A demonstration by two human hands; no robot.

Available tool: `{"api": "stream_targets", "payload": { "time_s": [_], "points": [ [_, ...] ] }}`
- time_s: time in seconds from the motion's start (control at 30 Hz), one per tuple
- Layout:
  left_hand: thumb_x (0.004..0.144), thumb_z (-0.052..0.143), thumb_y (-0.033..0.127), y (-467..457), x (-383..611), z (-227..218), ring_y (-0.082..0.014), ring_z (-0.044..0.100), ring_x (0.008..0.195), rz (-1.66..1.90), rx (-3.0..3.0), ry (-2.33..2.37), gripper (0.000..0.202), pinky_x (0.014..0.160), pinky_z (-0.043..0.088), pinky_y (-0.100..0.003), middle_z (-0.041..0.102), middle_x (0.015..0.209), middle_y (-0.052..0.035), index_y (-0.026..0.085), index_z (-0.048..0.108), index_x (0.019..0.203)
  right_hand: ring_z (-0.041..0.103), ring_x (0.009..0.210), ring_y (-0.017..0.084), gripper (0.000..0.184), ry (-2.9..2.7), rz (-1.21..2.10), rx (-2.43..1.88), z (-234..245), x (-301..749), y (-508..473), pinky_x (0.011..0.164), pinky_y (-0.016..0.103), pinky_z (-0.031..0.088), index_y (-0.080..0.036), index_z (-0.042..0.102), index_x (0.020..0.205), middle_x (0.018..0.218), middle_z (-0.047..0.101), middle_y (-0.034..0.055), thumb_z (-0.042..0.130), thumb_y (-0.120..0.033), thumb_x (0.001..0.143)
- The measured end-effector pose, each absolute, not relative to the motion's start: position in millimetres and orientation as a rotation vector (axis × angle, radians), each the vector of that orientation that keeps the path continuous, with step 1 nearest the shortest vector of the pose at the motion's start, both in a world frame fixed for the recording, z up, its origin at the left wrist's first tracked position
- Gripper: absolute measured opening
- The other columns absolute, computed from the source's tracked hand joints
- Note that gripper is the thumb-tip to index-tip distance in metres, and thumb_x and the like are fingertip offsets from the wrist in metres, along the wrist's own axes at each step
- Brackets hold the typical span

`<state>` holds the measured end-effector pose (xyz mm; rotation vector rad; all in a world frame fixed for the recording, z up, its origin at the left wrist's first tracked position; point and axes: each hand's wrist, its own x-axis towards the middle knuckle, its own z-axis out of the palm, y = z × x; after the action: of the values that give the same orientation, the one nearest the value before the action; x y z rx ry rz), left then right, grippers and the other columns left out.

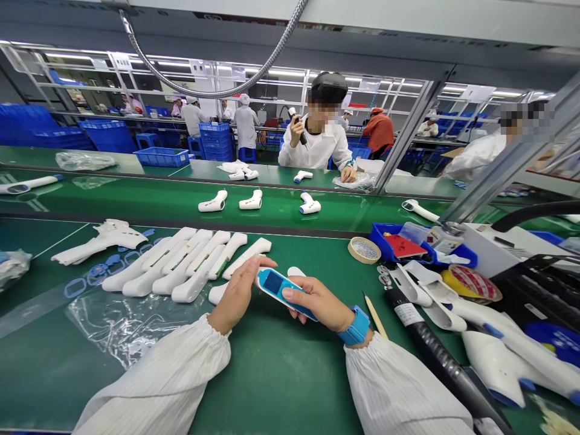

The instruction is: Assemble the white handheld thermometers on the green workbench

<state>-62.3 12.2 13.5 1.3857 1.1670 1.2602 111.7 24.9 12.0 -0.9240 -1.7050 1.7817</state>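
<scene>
Nearest: white elastic-cuffed fabric sleeves [149,380] over the green counter [276,386].
Right hand [319,303]: closed round a slim white-and-blue plastic device [275,284].
Left hand [238,293]: loosely curved by its left end; cannot tell if gripping.
Device: above counter, right of white plastic shells [165,284].
Step, judged: two-handed handling; next calls for steady hold.

The device [275,286] is smooth plastic, the bag [124,323] glossy film.

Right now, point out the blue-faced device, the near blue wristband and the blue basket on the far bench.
Blue-faced device [274,283]: head view, on its dark screen.
Near blue wristband [356,327]: head view, on its outer face.
Blue basket [163,159]: head view, on its front wall.
</scene>
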Motion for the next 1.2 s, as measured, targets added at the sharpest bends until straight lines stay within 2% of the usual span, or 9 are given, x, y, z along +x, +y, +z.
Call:
{"api": "stream_targets", "payload": {
  "time_s": [0.23, 0.37, 0.6, 0.73, 0.8, 0.9, 1.0, 1.07, 1.2],
  "points": [
    [0.086, 0.039, 0.047, 16.3, -60.7, 11.0, -0.0135, 0.046, 0.068, 1.288, 1.161, 1.008, 0.034, 0.065, 0.038, -0.024, 0.052, 0.077, 0.001, 0.02, 0.059, 0.092, 0.049, 0.045, 0.007, 0.036, -1.66, 1.803, -1.001, 7.1, 103.0, 20.8, 0.042, 0.017, 0.037, -0.018, 0.049, 0.081, 0.06, 0.055, -0.0031, 0.046, -0.055, 0.081],
    [0.085, 0.04, 0.048, 17.7, -62.2, 9.8, -0.0126, 0.045, 0.069, 1.272, 1.149, 1.031, 0.035, 0.064, 0.037, -0.023, 0.051, 0.076, 0.0014, 0.021, 0.06, 0.092, 0.052, 0.048, 0.007, 0.035, -1.618, 1.803, -0.988, 6.3, 97.6, 16.4, 0.044, 0.018, 0.037, -0.018, 0.048, 0.083, 0.071, 0.059, -0.001, 0.047, -0.053, 0.08],
    [0.083, 0.045, 0.048, 16.5, -57.0, 13.4, -0.0126, 0.05, 0.072, 1.299, 0.862, 0.906, 0.036, 0.068, 0.04, -0.022, 0.057, 0.079, -0.0003, 0.02, 0.059, 0.101, 0.047, 0.043, 0.006, 0.034, -1.534, 1.697, -0.955, 0.6, 87.1, 10.8, 0.041, 0.018, 0.033, -0.018, 0.048, 0.077, 0.067, 0.055, -0.0024, 0.048, -0.052, 0.08],
    [0.084, 0.038, 0.052, 12.7, -53.1, 17.8, -0.0144, 0.054, 0.062, 1.148, 0.773, 0.748, 0.044, 0.057, 0.043, -0.026, 0.063, 0.081, -0.0049, 0.017, 0.061, 0.097, 0.052, 0.05, 0.009, 0.038, -1.499, 1.741, -0.915, 1.8, 85.2, 10.4, 0.048, 0.022, 0.041, -0.018, 0.05, 0.079, 0.069, 0.057, -0.0007, 0.041, -0.055, 0.082],
    [0.083, 0.04, 0.052, 11.4, -53.1, 19.6, -0.0142, 0.055, 0.061, 1.139, 0.791, 0.745, 0.044, 0.055, 0.044, -0.025, 0.065, 0.083, -0.0059, 0.015, 0.064, 0.089, 0.053, 0.054, 0.011, 0.04, -1.649, 1.59, -0.98, 6.0, 87.4, 10.2, 0.052, 0.024, 0.042, -0.018, 0.052, 0.074, 0.065, 0.056, -0.0003, 0.039, -0.055, 0.084],
    [0.081, 0.046, 0.053, 10.6, -54.1, 21.4, -0.0164, 0.059, 0.072, 1.203, 0.806, 0.792, 0.043, 0.065, 0.046, -0.025, 0.066, 0.08, -0.0062, 0.014, 0.064, 0.08, 0.051, 0.06, 0.012, 0.036, -1.812, 1.101, -1.104, 15.9, 92.9, 9.4, 0.057, 0.025, 0.042, -0.018, 0.055, 0.068, 0.066, 0.057, 0.0004, 0.043, -0.047, 0.085],
    [0.079, 0.048, 0.055, 9.1, -52.8, 22.5, -0.0175, 0.061, 0.073, 1.2, 0.785, 0.827, 0.044, 0.067, 0.047, -0.026, 0.066, 0.074, -0.0056, 0.014, 0.064, 0.08, 0.054, 0.073, 0.014, 0.02, -1.721, 0.71, -1.063, 27.2, 95.9, 7.5, 0.066, 0.027, 0.045, -0.02, 0.059, 0.091, 0.084, 0.059, 0.0024, 0.05, -0.036, 0.085],
    [0.078, 0.048, 0.056, 6.5, -49.7, 23.4, -0.0171, 0.061, 0.068, 1.154, 0.75, 0.832, 0.046, 0.063, 0.048, -0.027, 0.065, 0.069, -0.0052, 0.014, 0.063, 0.083, 0.054, 0.084, 0.016, 0.024, -1.729, 0.528, -1.004, 33.4, 95.1, 6.1, 0.073, 0.029, 0.046, -0.023, 0.057, 0.106, 0.095, 0.057, 0.004, 0.052, -0.03, 0.084],
    [0.078, 0.049, 0.055, 0.1, -41.7, 24.6, -0.0135, 0.058, 0.052, 1.095, 0.659, 0.826, 0.042, 0.053, 0.047, -0.025, 0.062, 0.061, -0.0019, 0.015, 0.06, 0.085, 0.053, 0.09, 0.018, 0.024, -1.822, 0.319, -0.952, 38.6, 90.1, 5.3, 0.077, 0.033, 0.045, -0.025, 0.061, 0.106, 0.098, 0.059, 0.005, 0.053, -0.022, 0.083]
  ]
}}
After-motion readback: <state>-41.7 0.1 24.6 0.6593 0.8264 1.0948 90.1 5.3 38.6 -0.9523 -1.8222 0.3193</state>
